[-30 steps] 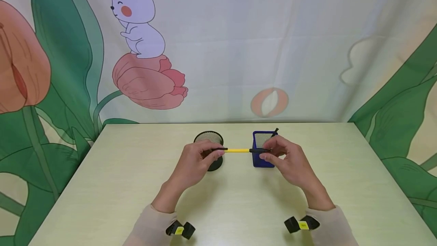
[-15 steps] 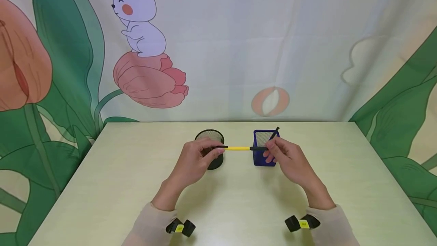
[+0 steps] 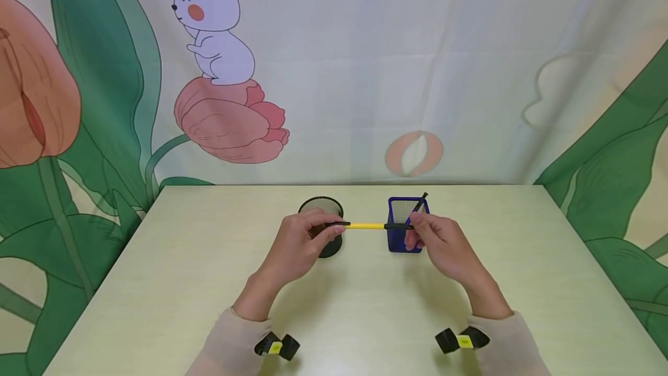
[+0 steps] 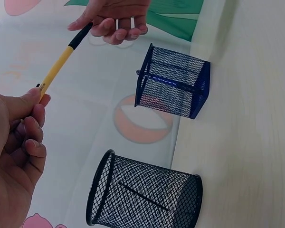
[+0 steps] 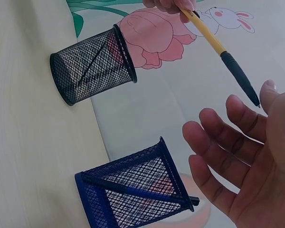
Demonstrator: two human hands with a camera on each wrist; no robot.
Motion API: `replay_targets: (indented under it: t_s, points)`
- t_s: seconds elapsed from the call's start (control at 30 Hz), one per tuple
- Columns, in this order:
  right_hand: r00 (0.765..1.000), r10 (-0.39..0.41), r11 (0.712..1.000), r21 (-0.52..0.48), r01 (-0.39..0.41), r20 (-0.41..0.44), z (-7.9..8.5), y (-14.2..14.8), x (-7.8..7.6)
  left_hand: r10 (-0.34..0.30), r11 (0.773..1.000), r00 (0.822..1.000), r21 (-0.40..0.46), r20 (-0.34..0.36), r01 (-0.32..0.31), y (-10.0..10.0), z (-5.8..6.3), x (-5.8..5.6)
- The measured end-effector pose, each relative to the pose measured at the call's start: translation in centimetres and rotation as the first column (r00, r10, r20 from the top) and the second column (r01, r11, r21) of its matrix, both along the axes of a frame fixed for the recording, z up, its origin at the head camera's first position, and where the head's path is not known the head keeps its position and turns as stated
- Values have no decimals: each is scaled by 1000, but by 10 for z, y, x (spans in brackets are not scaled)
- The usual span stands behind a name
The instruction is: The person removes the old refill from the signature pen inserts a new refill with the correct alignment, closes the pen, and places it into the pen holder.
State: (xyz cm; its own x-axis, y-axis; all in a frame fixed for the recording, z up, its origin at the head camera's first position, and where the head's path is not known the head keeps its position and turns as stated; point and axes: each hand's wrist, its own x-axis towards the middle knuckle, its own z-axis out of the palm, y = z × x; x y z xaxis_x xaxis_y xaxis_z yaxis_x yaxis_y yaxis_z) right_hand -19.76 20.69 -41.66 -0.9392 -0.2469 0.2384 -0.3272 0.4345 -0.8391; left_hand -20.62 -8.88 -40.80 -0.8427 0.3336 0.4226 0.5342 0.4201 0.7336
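Note:
A yellow pen (image 3: 365, 226) with a black grip lies level between the hands, above the table. My left hand (image 3: 300, 248) pinches its clip end between thumb and fingers. At the pointed end is my right hand (image 3: 443, 248); in the right wrist view its fingers (image 5: 223, 137) are loosely bent and the pen tip stands just short of the thumb, with nothing held. Behind the right hand a blue square mesh pen holder (image 3: 399, 242) contains a dark pen (image 5: 133, 190) leaning past its rim. A round black mesh pen holder (image 4: 147, 190) stands behind the left hand.
Both holders stand on a pale wooden table (image 3: 209, 237), some way in from its back edge. A printed curtain (image 3: 339, 74) with a rabbit and flowers hangs behind. Inside the black holder a thin dark line shows; I cannot tell what it is.
My right hand has shifted from gripping the pen's black end, thumb below, to a looser pose with the thumb higher and fingers lower. The left hand and pen stay almost still.

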Motion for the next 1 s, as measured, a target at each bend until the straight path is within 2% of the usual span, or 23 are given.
replay_targets:
  t_s: [0.2,0.47,0.77,1.0]
  points:
    - [1000,19,1000,-2,-19,-17,0,0,0,0,1000,1000,-6,-3,0,0,0,0]
    - [998,-11,999,33,13,-58,1,0,0,-1,1000,1000,-7,-8,1,0,0,0]
    - [993,16,1000,-6,-16,-113,2,0,-1,12,1000,1000,-12,-4,-12,-1,1,-1]
    - [994,11,1000,-17,-13,-112,3,2,-1,26,1000,1000,-12,3,-26,0,2,-1]
